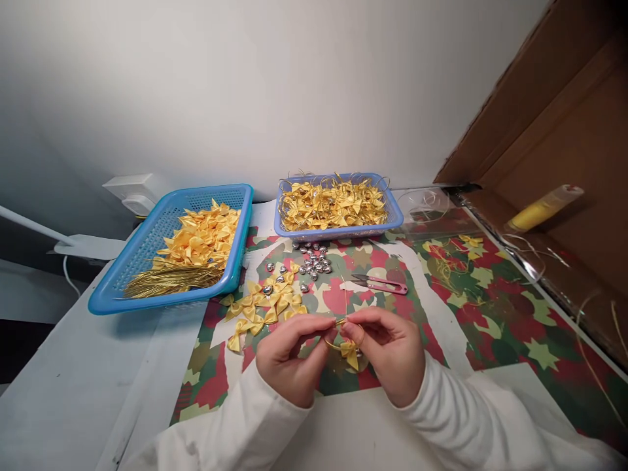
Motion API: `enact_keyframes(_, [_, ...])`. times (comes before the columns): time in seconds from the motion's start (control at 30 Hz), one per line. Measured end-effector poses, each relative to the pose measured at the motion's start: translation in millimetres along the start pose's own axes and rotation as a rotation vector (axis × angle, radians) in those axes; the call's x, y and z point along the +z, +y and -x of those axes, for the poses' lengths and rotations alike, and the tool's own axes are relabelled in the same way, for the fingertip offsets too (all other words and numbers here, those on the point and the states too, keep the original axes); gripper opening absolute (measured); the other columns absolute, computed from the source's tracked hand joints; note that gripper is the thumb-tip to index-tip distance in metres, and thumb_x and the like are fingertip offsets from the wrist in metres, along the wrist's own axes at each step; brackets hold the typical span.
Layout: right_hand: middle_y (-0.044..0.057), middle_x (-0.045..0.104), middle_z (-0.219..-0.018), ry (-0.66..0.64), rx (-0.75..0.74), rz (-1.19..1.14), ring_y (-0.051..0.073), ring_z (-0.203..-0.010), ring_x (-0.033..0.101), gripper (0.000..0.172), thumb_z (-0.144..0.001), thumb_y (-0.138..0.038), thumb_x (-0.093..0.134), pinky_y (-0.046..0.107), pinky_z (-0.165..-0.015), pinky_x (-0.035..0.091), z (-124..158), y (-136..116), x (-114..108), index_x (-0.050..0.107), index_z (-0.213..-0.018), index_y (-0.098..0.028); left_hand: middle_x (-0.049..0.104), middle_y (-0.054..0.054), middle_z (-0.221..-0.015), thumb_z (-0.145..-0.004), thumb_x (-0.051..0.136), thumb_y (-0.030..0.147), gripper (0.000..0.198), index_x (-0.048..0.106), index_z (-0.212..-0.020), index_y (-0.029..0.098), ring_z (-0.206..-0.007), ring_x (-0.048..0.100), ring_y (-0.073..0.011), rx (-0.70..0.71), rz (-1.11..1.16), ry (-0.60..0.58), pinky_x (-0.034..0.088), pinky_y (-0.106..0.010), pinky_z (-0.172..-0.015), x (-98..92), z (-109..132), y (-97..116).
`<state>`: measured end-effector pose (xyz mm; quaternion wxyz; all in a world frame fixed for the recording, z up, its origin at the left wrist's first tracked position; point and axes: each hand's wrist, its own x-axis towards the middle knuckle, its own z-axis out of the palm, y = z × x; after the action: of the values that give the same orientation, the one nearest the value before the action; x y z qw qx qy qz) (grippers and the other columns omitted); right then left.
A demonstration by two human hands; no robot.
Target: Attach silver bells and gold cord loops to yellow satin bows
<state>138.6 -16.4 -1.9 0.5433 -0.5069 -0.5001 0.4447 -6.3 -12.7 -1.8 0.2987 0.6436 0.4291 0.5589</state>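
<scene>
My left hand (294, 356) and my right hand (390, 347) meet low in the middle of the head view, thumbs and forefingers pinched on a thin gold cord (333, 345). The cord curves into a loop, and one end sticks up above the fingertips. Below my right fingers hangs a yellow ribbon bow (350, 355) on the loop, with a bit of a silver bell beside it. Loose yellow bows (269, 304) lie left of my hands. Beyond them is a cluster of small silver bells (314, 261). Pink-handled thread snips (380, 283) rest to the right of the bells.
A blue basket (245, 229) at left holds yellow bows and a bundle of gold cords. Another blue basket (338, 233) at the back holds bows on gold loops. Cord scraps (449, 261) lie at right, near a cardboard wall (554, 124) and a yellow-filled tube (544, 208).
</scene>
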Motion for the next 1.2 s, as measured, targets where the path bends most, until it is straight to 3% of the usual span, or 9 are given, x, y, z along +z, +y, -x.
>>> enact_keyframes(0.37, [0.004,0.068,-0.072,-0.094,-0.068,0.156,0.015,-0.063,0.064,0.007,-0.076,-0.020,0.063,0.025,-0.055,0.055,0.5,0.0,-3.3,0.067,-0.081,-0.018,0.065,-0.002,-0.065,-0.067,0.063,0.008,0.012,0.065,-0.073,0.018,-0.062,0.060,-0.0137,-0.129,0.071,0.088,0.051,-0.025,-0.055,8.1,1.6,1.5])
enact_keyframes(0.5, [0.004,0.066,-0.075,-0.187,-0.143,0.249,0.014,-0.065,0.063,0.023,-0.071,-0.018,0.065,0.024,-0.057,0.053,-2.6,-6.0,-7.3,0.063,-0.094,-0.017,0.064,-0.001,-0.066,-0.066,0.064,0.007,0.015,0.065,-0.074,0.020,-0.062,0.059,-0.0135,-0.077,0.070,0.072,0.049,-0.026,-0.056,6.9,2.4,-1.0])
enact_keyframes(0.6, [0.003,0.064,-0.070,-0.221,-0.208,0.302,0.014,-0.061,0.059,0.018,-0.070,-0.018,0.063,0.023,-0.054,0.049,-4.5,-12.8,-9.2,0.063,-0.088,-0.016,0.064,-0.001,-0.066,-0.067,0.063,0.007,0.015,0.063,-0.075,0.019,-0.060,0.058,-0.0134,-0.028,0.049,0.024,0.049,-0.026,-0.056,4.3,1.5,-1.1])
enact_keyframes(0.7, [0.002,0.063,-0.065,-0.272,-0.178,0.290,0.012,-0.056,0.056,0.010,-0.074,-0.018,0.058,0.023,-0.052,0.046,-5.1,-16.9,-9.7,0.065,-0.080,-0.016,0.064,-0.001,-0.065,-0.065,0.063,0.004,0.018,0.062,-0.076,0.019,-0.059,0.058,-0.0133,0.015,0.008,-0.049,0.049,-0.026,-0.055,1.2,0.2,-0.1])
enact_keyframes(0.8, [0.002,0.063,-0.062,-0.306,-0.045,0.228,0.012,-0.054,0.056,0.014,-0.080,-0.021,0.053,0.021,-0.050,0.045,-4.6,-14.7,-9.6,0.065,-0.073,-0.016,0.063,-0.001,-0.065,-0.064,0.061,0.002,0.021,0.060,-0.076,0.019,-0.059,0.059,-0.0135,0.039,-0.028,-0.076,0.050,-0.026,-0.055,-1.0,-0.7,0.3])
enact_keyframes(0.97, [0.002,0.063,-0.062,-0.290,0.132,0.112,0.013,-0.055,0.058,0.019,-0.083,-0.028,0.053,0.022,-0.050,0.047,-2.8,-5.0,-9.3,0.063,-0.073,-0.015,0.064,-0.001,-0.065,-0.065,0.061,0.002,0.021,0.061,-0.078,0.019,-0.061,0.060,-0.0135,0.032,-0.006,-0.084,0.051,-0.025,-0.056,1.3,0.2,-0.4])
enact_keyframes(1.1, [0.002,0.063,-0.063,-0.219,0.030,0.191,0.012,-0.055,0.057,0.015,-0.081,-0.024,0.055,0.022,-0.051,0.045,-3.2,-5.5,-9.8,0.063,-0.071,-0.016,0.063,-0.003,-0.071,-0.069,0.064,0.011,0.015,0.063,-0.083,0.017,-0.057,0.057,-0.0120,-0.107,-0.018,-0.053,0.049,-0.024,-0.050,4.0,0.7,0.8])
enact_keyframes(1.2, [0.001,0.062,-0.061,-0.178,-0.096,0.286,0.011,-0.053,0.053,0.013,-0.079,-0.020,0.056,0.021,-0.049,0.041,-4.3,-8.6,-10.8,0.064,-0.070,-0.016,0.062,-0.003,-0.066,-0.069,0.065,0.012,0.010,0.063,-0.078,0.016,-0.055,0.055,-0.0123,-0.064,-0.087,-0.166,0.047,-0.024,-0.049,1.6,-1.6,2.2])
